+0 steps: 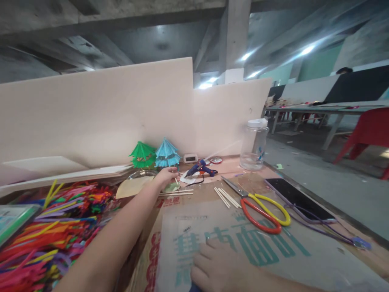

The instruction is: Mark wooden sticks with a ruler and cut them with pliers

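Observation:
My left hand (167, 177) reaches to the back of the work surface, in front of the blue paper-like pagoda (166, 154) and left of a blue glue gun (197, 168). Its fingers are pinched together; a thin pale piece seems to show at the tips, too small to name. A green pagoda (142, 154) stands beside the blue one. At the front, my right hand (217, 261) rests over the printed sheet (261, 251) with its fingers curled. Part of a dark blue thing (195, 288) shows under them, mostly hidden.
Scissors (263, 215) lie right of several pale sticks (225, 197). A phone (299, 198) with a cord and a clear bottle (253, 146) stand at the right. Colourful pipe cleaners (45, 235) fill the left. A pale board (121, 109) closes off the back.

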### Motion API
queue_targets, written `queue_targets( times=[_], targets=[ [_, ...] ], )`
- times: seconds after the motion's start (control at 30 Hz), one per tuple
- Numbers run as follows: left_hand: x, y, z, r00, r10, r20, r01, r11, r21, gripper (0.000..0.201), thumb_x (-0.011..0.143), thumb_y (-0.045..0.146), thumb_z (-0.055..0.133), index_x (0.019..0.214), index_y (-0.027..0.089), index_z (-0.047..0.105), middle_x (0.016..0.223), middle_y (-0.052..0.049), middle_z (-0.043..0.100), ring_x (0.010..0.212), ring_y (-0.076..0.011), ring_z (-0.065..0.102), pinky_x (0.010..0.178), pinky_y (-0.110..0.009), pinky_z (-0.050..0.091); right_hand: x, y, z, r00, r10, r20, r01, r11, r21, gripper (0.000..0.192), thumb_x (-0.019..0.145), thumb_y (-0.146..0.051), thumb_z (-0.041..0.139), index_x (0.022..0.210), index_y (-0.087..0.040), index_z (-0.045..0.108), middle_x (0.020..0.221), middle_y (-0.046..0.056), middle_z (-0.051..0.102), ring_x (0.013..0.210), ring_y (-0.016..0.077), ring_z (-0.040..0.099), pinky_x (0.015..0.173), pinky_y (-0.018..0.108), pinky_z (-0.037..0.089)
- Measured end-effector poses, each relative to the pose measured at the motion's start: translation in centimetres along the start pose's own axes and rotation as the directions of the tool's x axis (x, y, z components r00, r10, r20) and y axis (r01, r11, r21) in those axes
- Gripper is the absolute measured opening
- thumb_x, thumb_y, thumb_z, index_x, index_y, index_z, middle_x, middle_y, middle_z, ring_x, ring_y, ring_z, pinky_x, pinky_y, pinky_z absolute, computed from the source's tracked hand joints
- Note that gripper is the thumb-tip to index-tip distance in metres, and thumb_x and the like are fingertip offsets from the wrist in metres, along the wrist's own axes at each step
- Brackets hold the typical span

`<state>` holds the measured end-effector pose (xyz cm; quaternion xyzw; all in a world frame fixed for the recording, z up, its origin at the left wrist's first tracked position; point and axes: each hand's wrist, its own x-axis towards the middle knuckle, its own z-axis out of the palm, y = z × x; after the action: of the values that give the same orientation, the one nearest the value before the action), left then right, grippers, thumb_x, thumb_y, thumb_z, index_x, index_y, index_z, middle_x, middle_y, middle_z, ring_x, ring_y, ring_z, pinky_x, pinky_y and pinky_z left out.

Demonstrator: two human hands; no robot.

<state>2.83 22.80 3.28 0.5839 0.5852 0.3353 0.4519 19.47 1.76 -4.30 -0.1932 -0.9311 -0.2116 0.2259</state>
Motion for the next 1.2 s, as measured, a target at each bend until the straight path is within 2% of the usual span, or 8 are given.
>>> queue_targets(
  times=[0.1,0.3,0.43,0.53,0.63,0.77,0.97,1.2],
  targets=[
    [0.6,-0.4,0.6,0.998,0.047,-0.035,-0.042,0.99,0.137,0.037,0.09,0.035,0.058,0.122,0.017,0.056,0.122,-0.01,0.06,0.102,-0.0223,0.061,0.085,-0.044,0.054,0.1,0.1,1.0,0.988,-0.013,-0.152,0.004,0.998,-0.056,0.023,0.086,-0.021,0.059,0.068,-0.019,0.045,0.057,-0.002,0.051,0.055,0.0136,0.039,0.052,0.031,0.02],
    [0.5,-0.6,0.3,0.985,0.166,-0.049,-0.121,0.863,0.491,0.036,0.09,0.035,0.058,0.121,0.017,0.056,0.122,-0.009,0.06,0.102,-0.0221,0.062,0.085,-0.044,0.055,0.3,0.2,0.9,0.973,0.014,-0.23,-0.026,0.998,-0.048,0.026,0.087,-0.018,0.057,0.065,-0.02,0.043,0.052,-0.004,0.047,0.051,0.0131,0.036,0.052,0.03,0.018],
    [0.5,0.4,0.1,0.966,0.26,0.003,-0.177,0.651,0.738,0.035,0.09,0.035,0.057,0.121,0.018,0.057,0.124,-0.01,0.059,0.105,-0.0226,0.06,0.088,-0.045,0.053,0.4,0.3,0.9,0.978,0.017,-0.21,-0.026,0.999,-0.039,0.026,0.086,-0.019,0.059,0.065,-0.02,0.043,0.052,-0.004,0.048,0.051,0.0128,0.037,0.052,0.03,0.018],
    [0.7,0.8,0.6,0.961,0.262,0.085,-0.202,0.462,0.864,0.035,0.09,0.035,0.058,0.121,0.018,0.057,0.123,-0.01,0.059,0.105,-0.0228,0.06,0.088,-0.045,0.053,0.3,0.3,1.1,0.986,0.011,-0.164,-0.018,0.999,-0.038,0.025,0.087,-0.021,0.059,0.066,-0.02,0.044,0.052,-0.004,0.048,0.051,0.0132,0.037,0.051,0.03,0.017],
    [1.0,0.8,1.2,0.962,0.231,0.148,-0.215,0.299,0.93,0.036,0.09,0.035,0.058,0.121,0.017,0.057,0.122,-0.01,0.06,0.104,-0.0226,0.061,0.087,-0.045,0.054,0.3,0.3,1.4,0.987,0.012,-0.162,-0.017,0.999,-0.028,0.023,0.089,-0.022,0.056,0.068,-0.021,0.045,0.052,-0.004,0.048,0.05,0.0139,0.037,0.05,0.031,0.017],
    [1.6,0.8,1.6,0.96,0.195,0.201,-0.231,0.149,0.961,0.036,0.09,0.035,0.058,0.121,0.017,0.056,0.122,-0.01,0.06,0.104,-0.0226,0.061,0.087,-0.045,0.054,0.4,0.4,1.6,0.965,0.035,-0.262,-0.037,0.999,-0.005,0.025,0.09,-0.021,0.053,0.066,-0.021,0.044,0.052,-0.004,0.047,0.051,0.0143,0.035,0.05,0.031,0.018],
    [1.7,1.2,1.3,0.96,0.178,0.217,-0.228,0.046,0.973,0.036,0.09,0.035,0.058,0.12,0.017,0.057,0.122,-0.01,0.06,0.103,-0.0226,0.061,0.086,-0.044,0.054,0.7,0.5,1.2,0.933,0.082,-0.349,-0.074,0.997,0.036,0.031,0.093,-0.018,0.049,0.062,-0.02,0.042,0.053,-0.004,0.045,0.051,0.0143,0.032,0.05,0.029,0.022],
    [0.7,1.5,0.9,0.965,0.201,0.168,-0.178,0.032,0.984,0.037,0.09,0.035,0.058,0.121,0.016,0.056,0.122,-0.01,0.06,0.104,-0.023,0.061,0.087,-0.045,0.054,0.5,0.5,1.0,0.956,0.061,-0.287,-0.057,0.998,0.021,0.028,0.089,-0.019,0.055,0.063,-0.02,0.044,0.053,-0.004,0.046,0.051,0.0135,0.035,0.05,0.03,0.019]
  ],
)
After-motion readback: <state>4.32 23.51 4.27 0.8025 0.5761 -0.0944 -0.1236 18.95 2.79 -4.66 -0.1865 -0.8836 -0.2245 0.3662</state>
